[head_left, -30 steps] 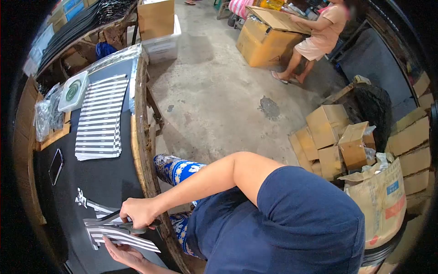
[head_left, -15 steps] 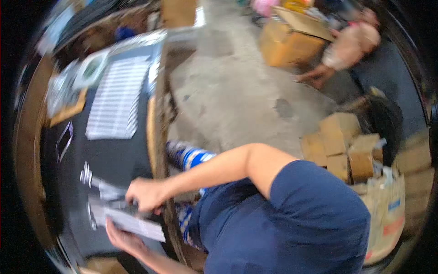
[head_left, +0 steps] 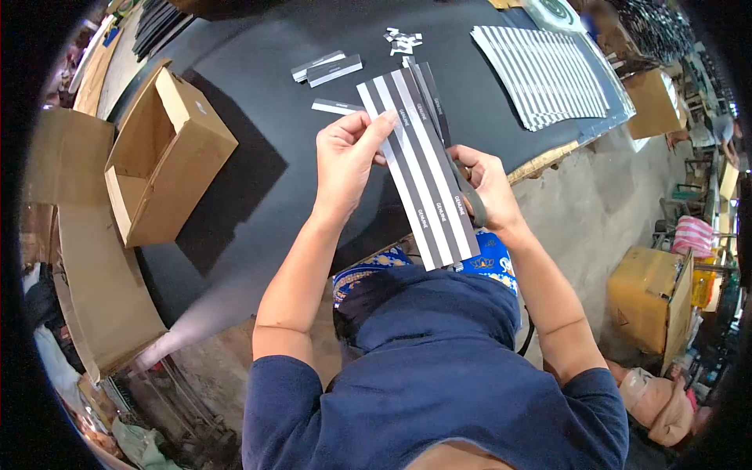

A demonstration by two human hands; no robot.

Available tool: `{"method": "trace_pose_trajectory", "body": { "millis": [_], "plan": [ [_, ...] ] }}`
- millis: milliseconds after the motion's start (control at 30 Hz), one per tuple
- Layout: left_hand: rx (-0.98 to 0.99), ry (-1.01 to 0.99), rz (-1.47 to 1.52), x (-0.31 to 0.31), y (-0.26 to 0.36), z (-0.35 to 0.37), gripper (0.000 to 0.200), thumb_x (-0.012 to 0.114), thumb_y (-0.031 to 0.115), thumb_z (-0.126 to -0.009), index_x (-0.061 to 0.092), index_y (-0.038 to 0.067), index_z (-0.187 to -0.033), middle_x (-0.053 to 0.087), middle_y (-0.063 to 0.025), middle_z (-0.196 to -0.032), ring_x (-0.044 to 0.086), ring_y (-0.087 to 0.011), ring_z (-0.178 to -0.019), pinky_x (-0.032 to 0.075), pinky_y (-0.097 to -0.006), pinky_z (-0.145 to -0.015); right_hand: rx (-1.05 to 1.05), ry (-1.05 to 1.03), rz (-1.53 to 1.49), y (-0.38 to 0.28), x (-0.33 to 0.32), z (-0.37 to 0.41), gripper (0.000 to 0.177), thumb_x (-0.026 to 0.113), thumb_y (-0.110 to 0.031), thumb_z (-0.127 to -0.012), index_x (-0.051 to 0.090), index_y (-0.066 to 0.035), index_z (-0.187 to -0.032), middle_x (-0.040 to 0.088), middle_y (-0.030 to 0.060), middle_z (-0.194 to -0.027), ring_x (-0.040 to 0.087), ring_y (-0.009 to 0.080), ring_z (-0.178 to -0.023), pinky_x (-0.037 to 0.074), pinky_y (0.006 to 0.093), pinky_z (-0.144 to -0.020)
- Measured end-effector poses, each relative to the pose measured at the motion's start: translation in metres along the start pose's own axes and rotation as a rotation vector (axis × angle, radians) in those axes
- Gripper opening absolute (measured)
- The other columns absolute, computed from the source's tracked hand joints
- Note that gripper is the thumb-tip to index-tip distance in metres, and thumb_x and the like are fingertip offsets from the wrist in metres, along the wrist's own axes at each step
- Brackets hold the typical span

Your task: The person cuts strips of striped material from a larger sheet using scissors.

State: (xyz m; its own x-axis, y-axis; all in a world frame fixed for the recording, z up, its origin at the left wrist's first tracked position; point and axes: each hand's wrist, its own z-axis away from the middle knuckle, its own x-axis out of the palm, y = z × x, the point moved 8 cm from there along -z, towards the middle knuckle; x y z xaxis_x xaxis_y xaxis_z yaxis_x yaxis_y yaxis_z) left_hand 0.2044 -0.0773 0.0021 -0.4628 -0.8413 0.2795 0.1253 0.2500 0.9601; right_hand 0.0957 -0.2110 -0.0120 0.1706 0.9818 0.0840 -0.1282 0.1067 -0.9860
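My left hand (head_left: 345, 160) pinches the left edge of a striped label sheet (head_left: 419, 172), thumb on top. The sheet is black and white, printed with "GENUINE", and slants over the table's front edge. My right hand (head_left: 487, 188) grips dark-handled scissors (head_left: 475, 205) along the sheet's right edge; the blades are mostly hidden. Just beyond the sheet's far end are dark printed strips (head_left: 437, 102). A single strip (head_left: 333, 105) lies beside my left hand. Small stacks of cut strips (head_left: 335, 72) and a heap of tiny scraps (head_left: 403, 41) rest farther back.
A pile of striped sheets (head_left: 540, 78) lies at the right of the black table (head_left: 258, 258). An open cardboard box (head_left: 184, 168) stands on the left. Another carton (head_left: 646, 286) sits on the floor at right, near a seated person (head_left: 658, 403).
My view has swung left, so the sheet pile moved from the left side to the upper right. Both hands now appear centrally, with the striped sheet more face-on.
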Motion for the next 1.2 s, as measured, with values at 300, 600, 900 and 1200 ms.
{"method": "trace_pose_trajectory", "body": {
  "millis": [300,600,900,1200],
  "plan": [
    [-0.019,0.021,0.057,-0.003,0.002,0.002,0.018,0.064,0.018,-0.087,0.065,0.003,-0.079,0.065,-0.0033,-0.07,0.058,-0.0032,-0.057,0.045,-0.0164,-0.05,0.004,0.014,0.037,-0.008,0.006,-0.005,0.033,0.073,-0.005,-0.074,0.057,0.005,-0.101,0.065,0.0038,-0.078,0.059,0.0049,-0.072,0.045,0.0193,-0.063],
    [-0.004,0.032,0.066,-0.003,0.005,0.002,0.02,0.064,0.019,-0.088,0.065,0.003,-0.077,0.064,-0.0029,-0.069,0.057,-0.0031,-0.056,0.044,-0.0162,-0.049,0.016,0.023,-0.018,-0.006,0.008,-0.008,0.032,0.073,-0.006,-0.074,0.057,0.005,-0.1,0.063,0.0028,-0.075,0.057,0.0036,-0.07,0.044,0.0183,-0.061],
    [-0.005,0.041,0.05,-0.008,0.003,0.001,0.016,0.064,0.018,-0.087,0.064,0.005,-0.078,0.065,-0.0026,-0.071,0.057,-0.0025,-0.056,0.044,-0.0155,-0.049,-0.009,0.015,0.032,-0.006,0.01,-0.011,0.031,0.072,-0.006,-0.074,0.058,0.006,-0.099,0.063,0.0031,-0.074,0.056,0.0031,-0.069,0.042,0.0185,-0.06],
    [0.0,0.032,0.033,-0.009,0.004,0.0,0.017,0.064,0.019,-0.087,0.064,0.005,-0.077,0.064,-0.0018,-0.069,0.057,-0.0023,-0.056,0.044,-0.0154,-0.049,0.029,0.034,0.022,-0.004,0.01,-0.012,0.03,0.073,-0.006,-0.074,0.059,0.005,-0.099,0.065,0.0047,-0.075,0.057,0.0038,-0.07,0.043,0.0183,-0.061]
  ]
}}
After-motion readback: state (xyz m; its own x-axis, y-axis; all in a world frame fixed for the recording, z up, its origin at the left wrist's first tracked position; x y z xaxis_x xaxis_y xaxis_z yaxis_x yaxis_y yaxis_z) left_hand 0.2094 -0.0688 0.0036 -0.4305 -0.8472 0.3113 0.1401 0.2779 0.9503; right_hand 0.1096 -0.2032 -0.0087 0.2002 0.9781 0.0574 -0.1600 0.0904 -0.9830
